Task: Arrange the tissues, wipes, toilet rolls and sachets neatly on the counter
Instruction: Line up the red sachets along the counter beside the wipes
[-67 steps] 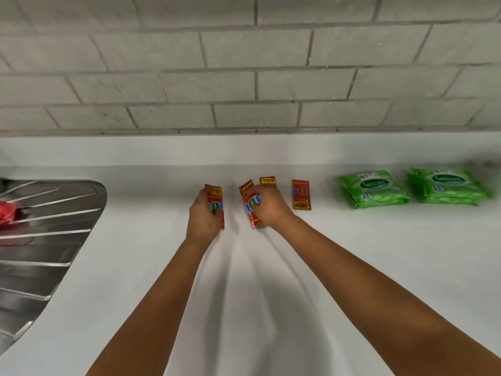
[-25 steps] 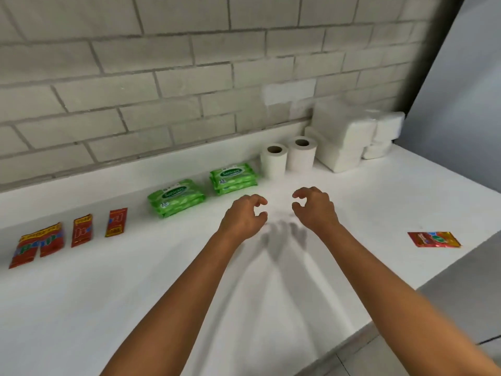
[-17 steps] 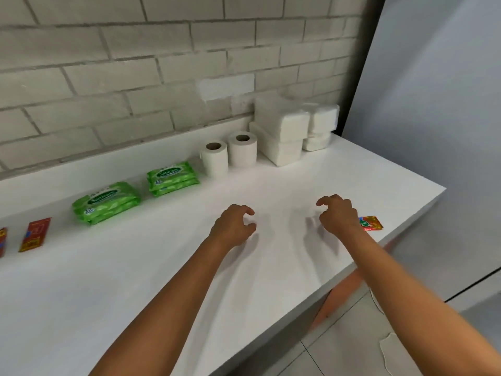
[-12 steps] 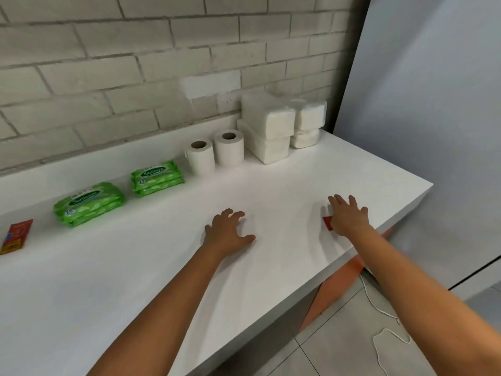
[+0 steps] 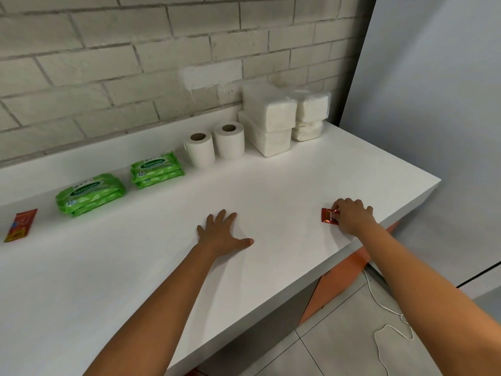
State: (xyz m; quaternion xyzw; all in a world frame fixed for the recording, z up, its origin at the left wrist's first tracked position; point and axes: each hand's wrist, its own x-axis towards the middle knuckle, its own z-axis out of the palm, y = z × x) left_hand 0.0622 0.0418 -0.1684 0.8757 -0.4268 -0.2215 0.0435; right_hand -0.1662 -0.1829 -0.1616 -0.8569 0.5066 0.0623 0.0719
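Near the counter edge, right hand fingers curled, pinching a red sachet. Left hand flat, fingers spread, holding nothing.

Home kitchen or utility corner: white counter, grey brick wall, tiled floor.

Most of the red sachet hidden under the right hand
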